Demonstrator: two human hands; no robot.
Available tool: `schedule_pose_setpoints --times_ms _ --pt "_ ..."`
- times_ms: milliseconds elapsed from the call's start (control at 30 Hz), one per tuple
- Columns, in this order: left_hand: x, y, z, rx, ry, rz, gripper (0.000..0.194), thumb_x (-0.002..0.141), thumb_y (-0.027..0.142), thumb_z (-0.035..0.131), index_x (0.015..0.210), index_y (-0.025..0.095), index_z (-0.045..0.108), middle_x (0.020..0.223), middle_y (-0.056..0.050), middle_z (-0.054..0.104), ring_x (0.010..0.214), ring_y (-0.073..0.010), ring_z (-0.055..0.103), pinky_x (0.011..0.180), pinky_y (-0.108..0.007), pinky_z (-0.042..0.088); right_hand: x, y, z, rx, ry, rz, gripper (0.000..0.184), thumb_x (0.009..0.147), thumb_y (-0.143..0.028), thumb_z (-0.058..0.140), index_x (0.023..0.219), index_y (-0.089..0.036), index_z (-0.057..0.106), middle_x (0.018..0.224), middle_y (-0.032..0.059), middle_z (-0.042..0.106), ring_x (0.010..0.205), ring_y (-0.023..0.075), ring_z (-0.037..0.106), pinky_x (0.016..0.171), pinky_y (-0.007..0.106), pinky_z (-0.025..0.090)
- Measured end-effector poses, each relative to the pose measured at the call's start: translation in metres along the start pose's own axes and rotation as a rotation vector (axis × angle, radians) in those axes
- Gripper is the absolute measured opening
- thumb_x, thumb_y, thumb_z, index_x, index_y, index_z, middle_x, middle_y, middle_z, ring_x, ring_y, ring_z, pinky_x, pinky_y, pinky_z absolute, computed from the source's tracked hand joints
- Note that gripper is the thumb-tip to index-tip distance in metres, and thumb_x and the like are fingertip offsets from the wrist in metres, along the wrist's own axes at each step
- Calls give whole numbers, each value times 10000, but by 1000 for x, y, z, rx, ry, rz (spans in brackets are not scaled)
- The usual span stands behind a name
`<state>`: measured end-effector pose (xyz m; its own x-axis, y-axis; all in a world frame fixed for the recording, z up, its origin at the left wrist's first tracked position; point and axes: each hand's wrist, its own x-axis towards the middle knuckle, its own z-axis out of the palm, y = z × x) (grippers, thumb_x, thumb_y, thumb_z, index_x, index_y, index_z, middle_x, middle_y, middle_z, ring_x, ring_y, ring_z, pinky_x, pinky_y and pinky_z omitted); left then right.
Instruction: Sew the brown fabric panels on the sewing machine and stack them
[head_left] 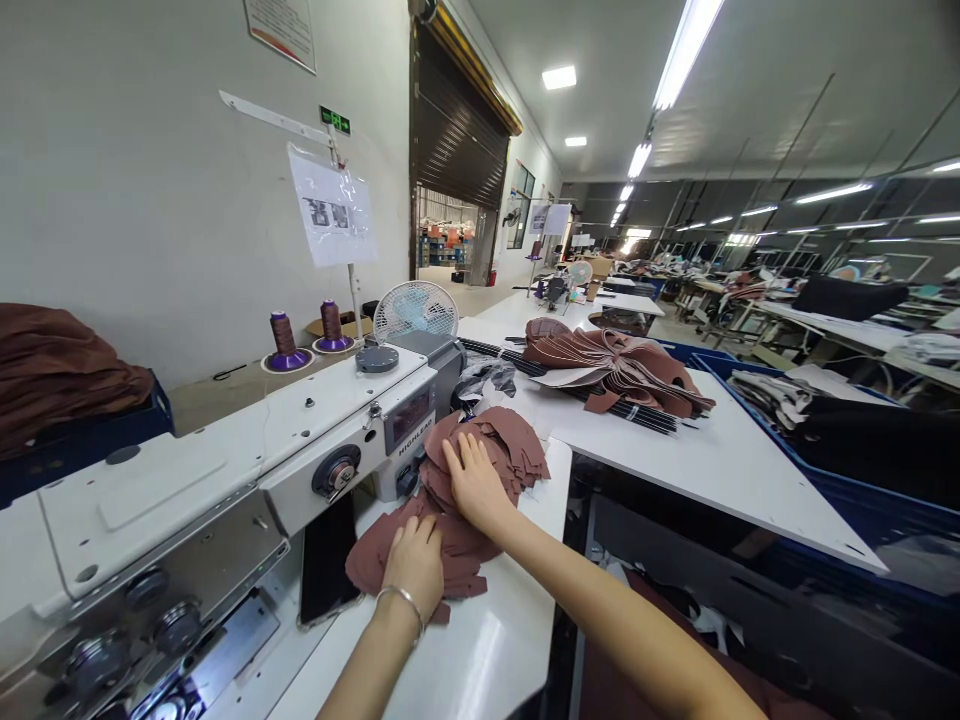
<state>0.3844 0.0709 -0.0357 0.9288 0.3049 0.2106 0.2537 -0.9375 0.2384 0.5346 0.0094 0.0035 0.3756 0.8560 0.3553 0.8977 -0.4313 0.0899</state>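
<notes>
From my remote position I log the left hand (414,570), with a metal bracelet (401,604) at the wrist, and the right hand (474,482) lying on a loose stack of reddish-brown cut pieces (504,447) with tabbed edges. The stack sits on a white worktable (502,640) directly beside a HIGHLEAD industrial sewing machine (187,480). The right hand's fingers (459,458) are open and spread flat on the stack, and the left hand's fingers (421,540) are open and pressed on the lower pieces; neither hand grips anything. Risks, in my judgement: the stack is unsecured, so any sideways push could slide layers out of order, and the narrow tabs could catch on one another or on the machine. A black smartphone (326,560) lies just beside the lower pieces, where a stray edge could ride onto it. Hidden from me: the machine's needle area, the layer count, and the table surface beneath the stack. I cannot tell whether the pieces are leather, suede or fabric, nor what lies inside the clear plastic bag (484,380) beyond them.
</notes>
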Motion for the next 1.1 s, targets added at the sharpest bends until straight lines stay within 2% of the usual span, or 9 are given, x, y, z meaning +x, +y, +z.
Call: schedule_pose_setpoints --times_ms 67,167,267,333,400,733,833,933,1100 --pt "13 2 -6 -12 -98 43 490 751 62 392 1182 152 607 1261 -116 585 1176 -320 461 976 -531 372 -5 -4 3 -7 -2 -42 511 888 -87 418 1399 -102 397 1467 249 288 1375 335 266 1088 538 245" --pt "20 3 -7 -35 -139 69 541 726 100 426 1240 188 570 1264 -97 592 1253 -310 407 1079 -574 222 -11 -4 7 -15 -17 -92 503 889 -226 505 1365 -79 437 1461 285 265 1374 383 239 1070 561 251" --pt "8 3 -3 -74 -153 43 548 722 102 408 1246 152 561 1275 -92 586 1263 -284 405 1112 -535 174 -16 0 11 -30 -35 -133 802 778 -431 640 1421 -62 335 1472 315 198 1376 449 157 1044 640 203" --pt "-5 3 -1 -100 -149 40 546 721 112 415 1246 150 562 1286 -76 579 1269 -278 394 1123 -509 161 -18 3 14 -48 -48 -143 904 715 -425 686 1443 -67 287 1473 322 187 1375 465 133 1031 675 161" --pt "-17 3 0 -111 -143 44 554 717 118 426 1253 163 558 1289 -63 575 1269 -274 389 1127 -498 148 -19 6 18 -70 -54 -132 864 726 -327 669 1450 -73 272 1466 321 209 1376 459 144 1034 673 145" --pt "-30 4 0 -128 -112 60 524 738 128 427 1246 155 550 1277 -89 573 1268 -286 383 1115 -525 132 -10 4 25 -129 -60 -93 544 884 -80 405 1424 -76 344 1346 284 440 1271 350 412 1042 587 243" --pt "-30 5 -1 -130 -101 63 507 753 131 415 1243 135 549 1277 -100 572 1263 -292 389 1113 -528 136 -10 7 24 -100 -98 -79 530 893 -69 377 1422 -99 348 1181 230 568 1134 294 529 997 484 352" --pt "-31 6 -4 -134 -85 68 490 762 128 404 1227 135 561 1265 -102 581 1250 -285 403 1112 -518 149 -7 19 19 -54 -139 2 539 883 -133 424 1413 -84 338 1033 191 607 961 274 596 831 383 461" --pt "-31 6 -7 -144 -106 66 490 766 149 419 1237 132 552 1282 -113 568 1262 -294 395 1111 -528 158 11 44 3 33 -150 177 671 799 -212 526 1409 -97 272 1128 175 584 956 276 599 751 325 452"
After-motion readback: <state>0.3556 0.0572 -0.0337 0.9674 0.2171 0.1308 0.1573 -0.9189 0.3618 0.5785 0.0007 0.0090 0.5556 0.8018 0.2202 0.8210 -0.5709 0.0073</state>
